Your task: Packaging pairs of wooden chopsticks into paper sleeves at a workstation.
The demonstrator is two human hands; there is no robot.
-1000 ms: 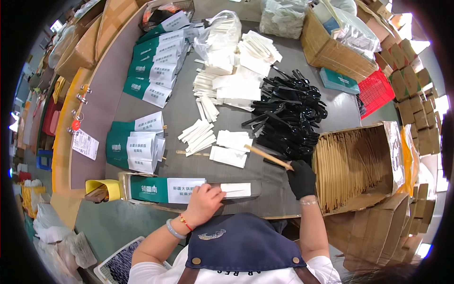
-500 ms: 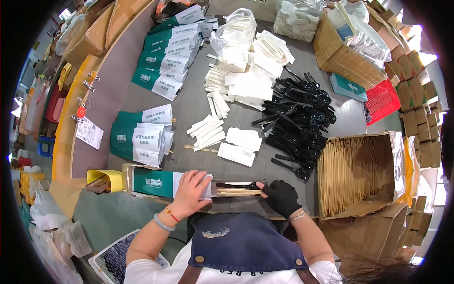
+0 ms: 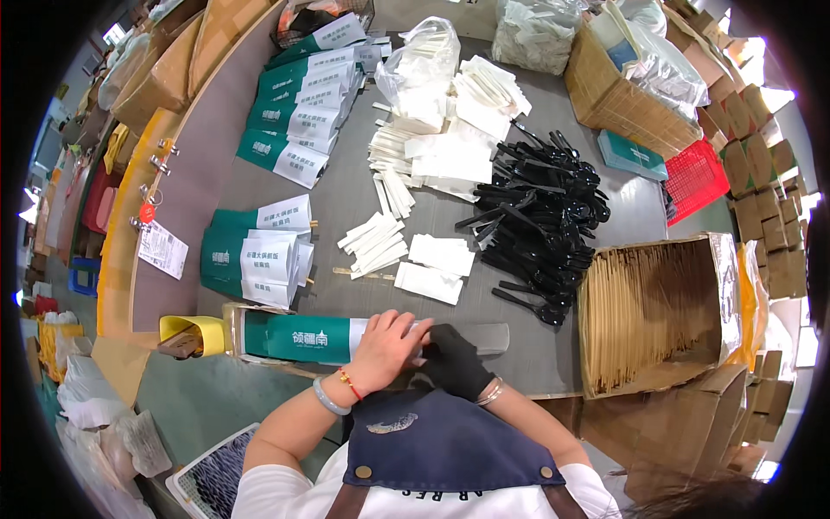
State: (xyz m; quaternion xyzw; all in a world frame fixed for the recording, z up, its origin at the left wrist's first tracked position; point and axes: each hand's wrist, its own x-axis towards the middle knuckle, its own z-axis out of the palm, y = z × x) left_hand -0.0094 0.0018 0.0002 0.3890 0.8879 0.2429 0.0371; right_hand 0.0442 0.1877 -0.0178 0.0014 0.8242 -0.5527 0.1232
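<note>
A green and white paper cutlery sleeve [image 3: 298, 337] lies lengthwise in a narrow holder at the table's front edge. My left hand [image 3: 386, 350] is closed over the sleeve's white right end. Right beside it, my right hand [image 3: 453, 362], in a black fingerless glove, is curled against the sleeve's mouth; its fingertips and whatever they hold are hidden. A clear strip of the holder [image 3: 493, 338] extends to the right of the glove. No spoon or chopsticks show between the hands. Several white packets [image 3: 432, 268] lie just beyond.
Black plastic spoons [image 3: 545, 216] are heaped right of centre. A carton of chopsticks [image 3: 648, 316] stands at right. Filled sleeves [image 3: 259, 259] are stacked at left, near a yellow container [image 3: 207, 333]. More white packets [image 3: 450, 160] lie farther back; a red basket [image 3: 696, 182] is at far right.
My right hand has moved left to meet my left hand. The black spoon and chopsticks seen in the holder are now out of sight. The sleeve and left hand have shifted right.
</note>
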